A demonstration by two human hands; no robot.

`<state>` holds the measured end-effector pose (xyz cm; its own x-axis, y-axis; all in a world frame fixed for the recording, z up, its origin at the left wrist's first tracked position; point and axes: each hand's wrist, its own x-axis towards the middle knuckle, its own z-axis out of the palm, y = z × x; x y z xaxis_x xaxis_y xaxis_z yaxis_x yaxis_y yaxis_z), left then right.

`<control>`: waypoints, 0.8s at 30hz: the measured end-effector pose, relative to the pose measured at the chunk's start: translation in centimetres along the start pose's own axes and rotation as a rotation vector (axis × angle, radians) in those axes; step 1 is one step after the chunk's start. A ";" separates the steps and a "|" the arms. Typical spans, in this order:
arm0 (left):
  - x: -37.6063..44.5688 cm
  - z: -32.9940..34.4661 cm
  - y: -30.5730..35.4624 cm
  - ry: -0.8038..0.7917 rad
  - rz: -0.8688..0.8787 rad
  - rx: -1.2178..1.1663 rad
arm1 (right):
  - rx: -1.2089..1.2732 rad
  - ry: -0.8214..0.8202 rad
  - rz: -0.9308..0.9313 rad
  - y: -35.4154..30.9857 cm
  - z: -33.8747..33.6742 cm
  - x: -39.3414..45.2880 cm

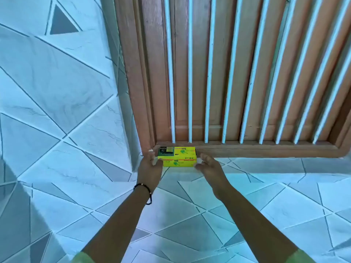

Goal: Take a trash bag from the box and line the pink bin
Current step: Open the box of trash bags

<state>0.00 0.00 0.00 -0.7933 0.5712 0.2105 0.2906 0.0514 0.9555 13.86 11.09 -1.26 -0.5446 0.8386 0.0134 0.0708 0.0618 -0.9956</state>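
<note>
wall (57, 88): pale tiles with dark triangle lines, filling 9 o'clock side
window frame (247, 73): brown wood with white bars, running 12 to 3 o'clock
ledge (190, 205): tiled, lying under both arms
box (177, 156): yellow, sitting at frame's foot, centre
left hand (150, 166): fingers apart, touching box's 9 o'clock end, grip unclear
right hand (209, 166): fingers relaxed, spread, just beside 3 o'clock end
bracelet (145, 193): dark, circling left wrist

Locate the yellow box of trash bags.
Head view, centre: the yellow box sits on the tiled ledge beneath the wooden window frame, between both hands.
</note>
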 end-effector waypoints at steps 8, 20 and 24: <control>2.9 2.1 -1.8 -0.039 -0.030 0.067 | -0.037 -0.117 -0.033 0.3 0.2 2.8; -6.3 -2.6 -2.3 -0.018 -0.016 -0.039 | 0.084 0.183 -0.131 1.8 1.9 -6.7; -11.9 -5.7 -3.5 -0.005 -0.087 -0.134 | 0.222 0.141 -0.012 2.5 3.0 -12.3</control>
<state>5.39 -11.64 -4.70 -0.8097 0.5735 0.1249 0.1467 -0.0083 0.9891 18.23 -0.72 -4.20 -0.4216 0.9065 0.0224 -0.1282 -0.0351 -0.9911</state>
